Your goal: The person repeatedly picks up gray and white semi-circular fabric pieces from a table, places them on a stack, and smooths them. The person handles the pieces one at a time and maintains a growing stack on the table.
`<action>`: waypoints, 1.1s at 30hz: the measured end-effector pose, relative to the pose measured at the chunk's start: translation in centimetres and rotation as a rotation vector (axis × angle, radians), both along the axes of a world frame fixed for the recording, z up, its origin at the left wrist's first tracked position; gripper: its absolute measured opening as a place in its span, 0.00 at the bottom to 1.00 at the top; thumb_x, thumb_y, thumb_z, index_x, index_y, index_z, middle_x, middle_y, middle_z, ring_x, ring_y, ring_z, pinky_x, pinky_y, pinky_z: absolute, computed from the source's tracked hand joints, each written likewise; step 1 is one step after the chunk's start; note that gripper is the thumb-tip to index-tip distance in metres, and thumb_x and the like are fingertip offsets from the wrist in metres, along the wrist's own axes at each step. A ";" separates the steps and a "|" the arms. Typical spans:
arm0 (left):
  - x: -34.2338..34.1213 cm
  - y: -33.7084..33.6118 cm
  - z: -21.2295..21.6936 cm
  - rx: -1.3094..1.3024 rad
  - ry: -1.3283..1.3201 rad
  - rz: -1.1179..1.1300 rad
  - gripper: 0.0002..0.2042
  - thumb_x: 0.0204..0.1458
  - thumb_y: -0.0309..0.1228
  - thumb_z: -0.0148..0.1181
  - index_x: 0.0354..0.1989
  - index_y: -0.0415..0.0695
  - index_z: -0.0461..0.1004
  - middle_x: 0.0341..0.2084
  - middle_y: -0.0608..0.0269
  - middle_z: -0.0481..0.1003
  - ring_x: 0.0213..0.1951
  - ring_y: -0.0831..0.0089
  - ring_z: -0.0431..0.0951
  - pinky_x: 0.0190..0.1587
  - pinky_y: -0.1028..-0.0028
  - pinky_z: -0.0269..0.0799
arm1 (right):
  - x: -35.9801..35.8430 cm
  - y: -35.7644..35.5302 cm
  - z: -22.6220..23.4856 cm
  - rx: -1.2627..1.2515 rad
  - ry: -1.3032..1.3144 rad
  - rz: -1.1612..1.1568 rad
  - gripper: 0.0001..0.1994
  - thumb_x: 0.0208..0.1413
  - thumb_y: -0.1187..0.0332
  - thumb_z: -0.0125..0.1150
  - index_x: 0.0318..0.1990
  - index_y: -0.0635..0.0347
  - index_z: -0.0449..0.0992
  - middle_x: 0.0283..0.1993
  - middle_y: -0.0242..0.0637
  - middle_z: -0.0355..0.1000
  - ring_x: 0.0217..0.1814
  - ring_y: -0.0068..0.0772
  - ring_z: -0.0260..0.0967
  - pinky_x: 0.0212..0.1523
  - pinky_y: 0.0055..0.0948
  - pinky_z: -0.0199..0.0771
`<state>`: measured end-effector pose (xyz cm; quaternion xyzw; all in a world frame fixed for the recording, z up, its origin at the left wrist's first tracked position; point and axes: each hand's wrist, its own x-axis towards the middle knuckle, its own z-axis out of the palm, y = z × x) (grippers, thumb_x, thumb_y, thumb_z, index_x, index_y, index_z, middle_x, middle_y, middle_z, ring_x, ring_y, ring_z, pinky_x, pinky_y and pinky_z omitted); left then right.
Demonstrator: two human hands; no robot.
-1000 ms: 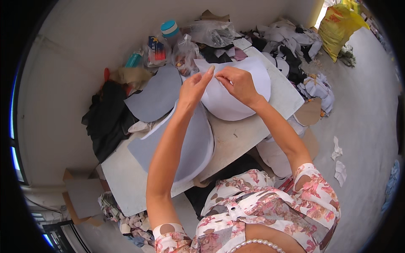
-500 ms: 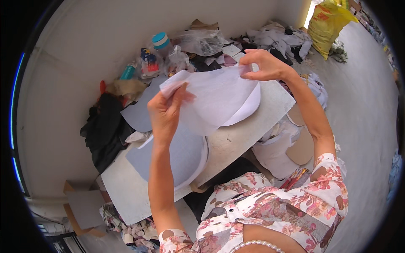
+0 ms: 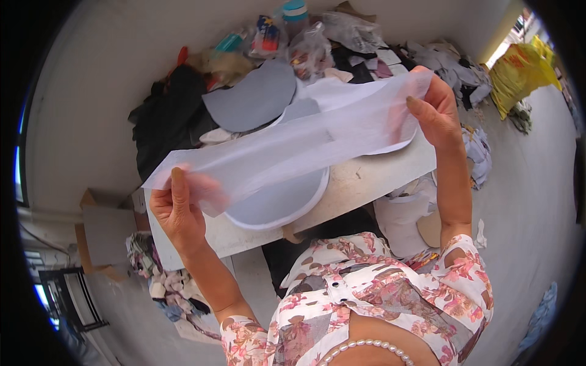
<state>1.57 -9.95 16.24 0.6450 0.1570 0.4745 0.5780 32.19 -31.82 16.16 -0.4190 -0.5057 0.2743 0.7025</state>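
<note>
Between my two hands stretches a thin, see-through white fabric sheet (image 3: 287, 146), held up over the work table (image 3: 360, 189). My left hand (image 3: 183, 207) pinches its left end, thumb on top and the fingers showing faintly through it. At the far right end my right hand (image 3: 432, 110) grips the other corner the same way. Below the sheet lies a rounded grey piece with a white rim (image 3: 278, 204), partly covered. Behind it rest white cut pieces (image 3: 348, 91) and a flat grey curved piece (image 3: 253, 97).
Along the wall sit a jar with a blue lid (image 3: 295, 15), plastic bags (image 3: 311, 52) and fabric scraps (image 3: 439, 64). Black cloth (image 3: 171, 122) heaps at the left. A yellow sack (image 3: 522, 76) stands on the floor at right; a cardboard box (image 3: 107, 232) is at lower left.
My hands have moved apart, the left going left and down, the right going right. The white sheet, bunched and drooping before, is now spread wide. The view has shifted too.
</note>
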 end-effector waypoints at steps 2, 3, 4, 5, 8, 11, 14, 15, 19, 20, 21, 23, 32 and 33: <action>-2.2 -0.3 0.3 -0.045 -0.006 -0.005 0.09 0.61 0.32 0.52 0.37 0.39 0.74 0.19 0.62 0.75 0.17 0.79 0.71 0.18 0.79 0.67 | -1.6 0.9 0.4 -0.008 -0.017 0.004 0.07 0.57 0.71 0.58 0.38 0.61 0.67 0.27 0.38 0.74 0.25 0.27 0.74 0.28 0.23 0.73; -3.2 -0.4 0.4 -0.081 -0.014 -0.017 0.08 0.60 0.32 0.53 0.37 0.40 0.74 0.21 0.63 0.75 0.18 0.80 0.72 0.20 0.80 0.68 | -2.3 1.4 0.3 -0.027 -0.007 0.013 0.07 0.57 0.71 0.58 0.37 0.61 0.67 0.27 0.37 0.74 0.25 0.27 0.74 0.28 0.23 0.73; -4.0 -0.5 0.5 -0.112 -0.028 -0.030 0.07 0.60 0.31 0.54 0.37 0.40 0.74 0.22 0.64 0.76 0.20 0.81 0.72 0.21 0.81 0.69 | -2.8 2.0 0.3 -0.043 -0.004 0.020 0.07 0.58 0.71 0.58 0.37 0.61 0.67 0.27 0.37 0.74 0.25 0.26 0.73 0.28 0.23 0.73; -4.6 -0.3 0.1 -0.145 -0.029 0.013 0.06 0.59 0.30 0.55 0.36 0.40 0.74 0.24 0.65 0.76 0.21 0.82 0.73 0.23 0.81 0.69 | -3.2 2.6 0.3 -0.058 -0.001 0.026 0.07 0.58 0.71 0.58 0.37 0.61 0.67 0.27 0.37 0.74 0.25 0.26 0.73 0.27 0.22 0.73; -5.7 0.8 -2.1 -0.228 -0.024 0.114 0.05 0.58 0.29 0.57 0.36 0.40 0.75 0.26 0.66 0.77 0.24 0.82 0.74 0.25 0.81 0.70 | -3.7 4.5 -1.4 -0.116 0.019 0.053 0.06 0.58 0.71 0.58 0.37 0.61 0.67 0.26 0.36 0.73 0.25 0.25 0.73 0.28 0.22 0.73; -5.2 1.7 -4.0 -0.266 0.016 0.169 0.07 0.57 0.30 0.58 0.35 0.38 0.75 0.25 0.66 0.76 0.22 0.81 0.73 0.23 0.81 0.69 | -4.1 6.3 -3.4 -0.182 0.006 0.012 0.06 0.58 0.71 0.59 0.38 0.61 0.68 0.28 0.31 0.71 0.29 0.20 0.71 0.32 0.19 0.72; -5.2 3.7 -7.3 -0.294 0.051 0.173 0.07 0.57 0.30 0.59 0.35 0.38 0.76 0.25 0.67 0.76 0.23 0.82 0.73 0.26 0.83 0.68 | -4.0 7.8 -6.1 -0.244 -0.014 0.002 0.06 0.58 0.71 0.59 0.37 0.61 0.68 0.30 0.29 0.71 0.30 0.16 0.69 0.32 0.17 0.70; -5.0 4.0 -7.8 -0.318 0.078 0.180 0.08 0.56 0.31 0.60 0.35 0.38 0.76 0.24 0.68 0.75 0.23 0.84 0.72 0.25 0.84 0.66 | -4.0 8.2 -6.7 -0.273 -0.021 -0.009 0.06 0.58 0.71 0.59 0.37 0.61 0.68 0.30 0.28 0.70 0.30 0.16 0.69 0.32 0.17 0.70; -4.8 6.1 -9.6 -0.253 0.290 0.227 0.08 0.55 0.31 0.61 0.32 0.39 0.76 0.21 0.70 0.74 0.23 0.86 0.69 0.25 0.85 0.62 | -3.5 9.5 -7.9 -0.455 -0.043 -0.076 0.06 0.57 0.69 0.59 0.34 0.61 0.69 0.25 0.26 0.68 0.25 0.13 0.64 0.28 0.15 0.66; -4.4 6.3 -10.1 -0.233 0.309 0.261 0.08 0.54 0.32 0.62 0.32 0.39 0.76 0.20 0.71 0.74 0.22 0.86 0.68 0.25 0.85 0.61 | -3.4 9.9 -8.2 -0.505 -0.048 -0.095 0.06 0.57 0.69 0.59 0.33 0.61 0.70 0.23 0.25 0.68 0.24 0.12 0.63 0.27 0.15 0.65; -4.2 6.5 -10.5 -0.214 0.329 0.296 0.08 0.54 0.32 0.63 0.31 0.39 0.76 0.19 0.71 0.73 0.22 0.87 0.67 0.24 0.85 0.61 | -3.2 10.3 -8.5 -0.520 -0.074 -0.118 0.07 0.57 0.68 0.59 0.32 0.61 0.70 0.22 0.25 0.67 0.23 0.12 0.62 0.26 0.15 0.64; -3.9 7.0 -11.1 -0.158 0.425 0.359 0.09 0.52 0.33 0.64 0.29 0.39 0.76 0.19 0.71 0.73 0.22 0.86 0.67 0.25 0.84 0.62 | -2.8 10.7 -9.1 -0.556 -0.123 -0.173 0.08 0.57 0.67 0.59 0.31 0.62 0.71 0.21 0.24 0.66 0.21 0.12 0.60 0.24 0.14 0.61; -3.1 7.9 -12.2 -0.035 0.621 0.537 0.10 0.50 0.34 0.66 0.29 0.38 0.76 0.18 0.71 0.73 0.23 0.85 0.69 0.28 0.84 0.65 | -2.4 12.2 -11.4 -0.560 -0.487 -0.453 0.08 0.53 0.69 0.63 0.31 0.63 0.72 0.20 0.22 0.65 0.23 0.11 0.57 0.24 0.15 0.55; -3.2 8.0 -12.4 -0.041 0.621 0.534 0.10 0.50 0.34 0.66 0.29 0.38 0.76 0.19 0.71 0.73 0.23 0.85 0.69 0.28 0.84 0.65 | -2.6 12.3 -11.3 -0.545 -0.509 -0.462 0.07 0.53 0.69 0.63 0.31 0.63 0.72 0.19 0.23 0.65 0.22 0.12 0.57 0.24 0.16 0.56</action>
